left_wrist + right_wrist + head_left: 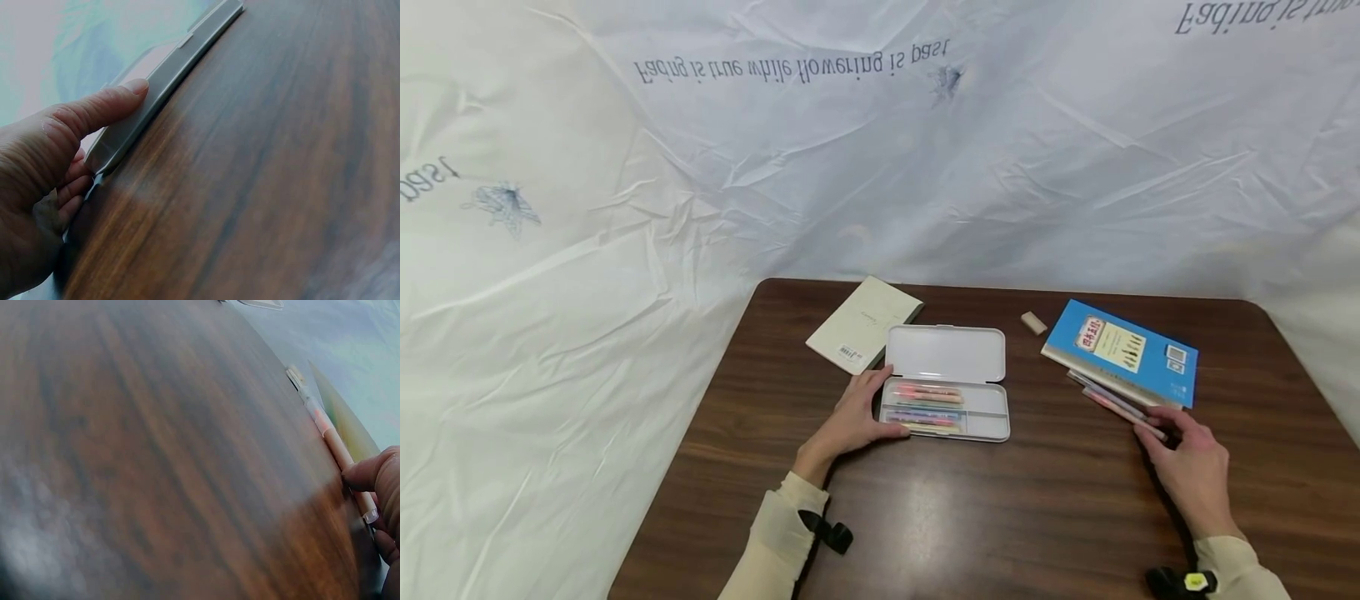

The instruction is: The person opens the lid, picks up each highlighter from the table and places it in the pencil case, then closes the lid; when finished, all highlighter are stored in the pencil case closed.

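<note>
A white pencil case [987, 427] lies with its lid folded back, several coloured pens [928, 393] in its left compartments. My left hand [859, 415] grips the case's left end, the thumb [122, 100] along the near wall and the fingers round the far side. To the right, my right hand [1195, 460] pinches the near end of a pink pen [1108, 403] between thumb and fingers. In the right wrist view this pen [337, 449] has a clear end by the fingertips. A second, greyish pen [1099, 388] lies alongside, next to the blue book [1157, 360].
Behind the case, a cream notebook [867, 321] lies at an angle close to the lid. An eraser [1033, 322] sits left of the blue book. The dark wooden table [1000, 517] meets a white printed sheet [880, 167] at its back edge.
</note>
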### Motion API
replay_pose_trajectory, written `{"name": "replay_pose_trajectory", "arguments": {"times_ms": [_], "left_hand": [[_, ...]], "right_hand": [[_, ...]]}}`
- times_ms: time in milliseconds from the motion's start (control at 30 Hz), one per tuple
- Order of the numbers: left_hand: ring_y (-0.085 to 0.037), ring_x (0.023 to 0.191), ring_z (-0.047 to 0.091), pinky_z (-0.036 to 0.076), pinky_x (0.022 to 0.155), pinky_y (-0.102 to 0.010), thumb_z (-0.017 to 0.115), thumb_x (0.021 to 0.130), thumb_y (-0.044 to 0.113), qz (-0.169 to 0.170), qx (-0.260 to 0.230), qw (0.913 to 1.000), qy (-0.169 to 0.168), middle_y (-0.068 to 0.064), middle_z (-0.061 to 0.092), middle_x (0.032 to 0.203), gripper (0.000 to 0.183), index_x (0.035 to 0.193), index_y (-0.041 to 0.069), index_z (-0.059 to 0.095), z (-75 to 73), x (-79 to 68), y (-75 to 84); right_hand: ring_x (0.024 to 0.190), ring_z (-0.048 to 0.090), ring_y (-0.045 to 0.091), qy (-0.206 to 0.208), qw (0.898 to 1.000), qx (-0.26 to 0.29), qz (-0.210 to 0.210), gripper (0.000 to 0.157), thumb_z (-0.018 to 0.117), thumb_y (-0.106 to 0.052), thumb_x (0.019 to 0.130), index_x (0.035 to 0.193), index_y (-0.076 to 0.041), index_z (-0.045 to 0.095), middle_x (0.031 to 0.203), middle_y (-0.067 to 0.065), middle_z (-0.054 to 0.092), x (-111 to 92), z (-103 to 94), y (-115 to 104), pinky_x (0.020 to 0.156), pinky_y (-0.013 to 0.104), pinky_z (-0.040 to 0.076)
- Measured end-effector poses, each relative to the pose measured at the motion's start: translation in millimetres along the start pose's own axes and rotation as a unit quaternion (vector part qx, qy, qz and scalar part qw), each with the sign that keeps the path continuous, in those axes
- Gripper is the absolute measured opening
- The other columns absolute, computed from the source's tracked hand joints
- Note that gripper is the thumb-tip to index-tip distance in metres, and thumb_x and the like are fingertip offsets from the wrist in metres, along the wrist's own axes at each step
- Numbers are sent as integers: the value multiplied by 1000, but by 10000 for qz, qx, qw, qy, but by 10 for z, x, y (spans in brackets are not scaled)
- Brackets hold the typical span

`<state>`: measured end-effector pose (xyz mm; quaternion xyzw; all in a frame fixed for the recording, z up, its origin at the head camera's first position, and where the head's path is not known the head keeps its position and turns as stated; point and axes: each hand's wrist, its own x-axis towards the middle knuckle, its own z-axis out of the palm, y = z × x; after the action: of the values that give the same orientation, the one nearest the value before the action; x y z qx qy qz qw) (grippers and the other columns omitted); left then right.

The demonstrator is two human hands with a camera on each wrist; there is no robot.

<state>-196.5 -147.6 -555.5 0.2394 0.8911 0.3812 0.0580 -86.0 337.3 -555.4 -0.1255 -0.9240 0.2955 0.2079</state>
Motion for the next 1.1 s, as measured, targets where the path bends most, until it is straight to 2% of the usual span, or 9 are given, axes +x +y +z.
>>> {"name": "replay_pose_trajectory", "arguments": {"times_ms": [67,200,433,700,800,867,933,1000,1100], "left_hand": [[-27,141,41,37,117,-51,93,76,51,-24,36,10000,-16,-8,48,156,112,166,15,36,-2,8,-2],[-27,141,41,37,117,-50,93,76,52,-80,60,9999,-33,-8,47,156,113,166,15,36,0,-3,-1],[-28,141,41,37,117,-52,93,76,51,-31,-48,10000,-5,-9,48,156,112,165,14,37,-16,-12,21],[-29,141,42,37,117,-52,93,76,52,-39,-3,10000,-19,-10,48,156,112,165,14,36,-6,-12,16],[-30,141,41,37,117,-52,93,76,51,-55,-24,10000,-19,-10,48,156,112,165,14,37,-1,-18,19],[-30,142,41,36,117,-52,93,76,51,-50,-19,10000,-7,-10,48,156,112,165,14,37,-1,-20,19],[-29,141,41,37,117,-52,93,76,52,-45,-22,10000,4,-10,48,156,112,165,14,37,-4,-20,17],[-28,141,41,37,117,-52,93,76,52,-54,-28,10000,-5,-9,48,156,112,165,14,36,-9,-18,19],[-28,141,42,37,117,-53,92,76,53,-58,-36,10000,1,-8,48,156,112,165,14,37,-12,-15,25]], "right_hand": [[106,57,48,-78,9999,29,72,27,76,-9,96,117,6,69,108,31,71,1,-4,-6,90,61,35],[107,56,49,-139,9998,2,140,28,74,-11,98,119,6,69,110,31,70,-6,-2,-5,89,63,36],[100,58,40,35,9998,-119,128,26,79,-10,94,114,4,71,105,27,72,-7,5,-3,79,44,36],[98,58,35,101,9996,-106,237,26,81,-16,93,111,1,74,104,23,73,-18,0,2,77,35,35],[93,56,17,175,9994,-54,294,26,84,-18,91,110,-1,76,101,19,73,-28,4,-8,76,32,36],[93,55,12,214,9990,-5,380,27,85,-20,91,110,-3,77,99,15,73,-29,5,-24,77,30,36],[94,52,4,255,9983,71,522,28,85,-22,91,111,-5,78,96,4,72,-26,10,-48,79,26,35],[96,53,2,286,9976,144,619,28,85,-24,91,112,-6,78,94,-6,70,-21,16,-78,81,23,34],[94,47,-9,378,9969,358,596,27,86,-22,90,110,-6,78,90,-18,65,-14,39,-131,82,20,33]]}}
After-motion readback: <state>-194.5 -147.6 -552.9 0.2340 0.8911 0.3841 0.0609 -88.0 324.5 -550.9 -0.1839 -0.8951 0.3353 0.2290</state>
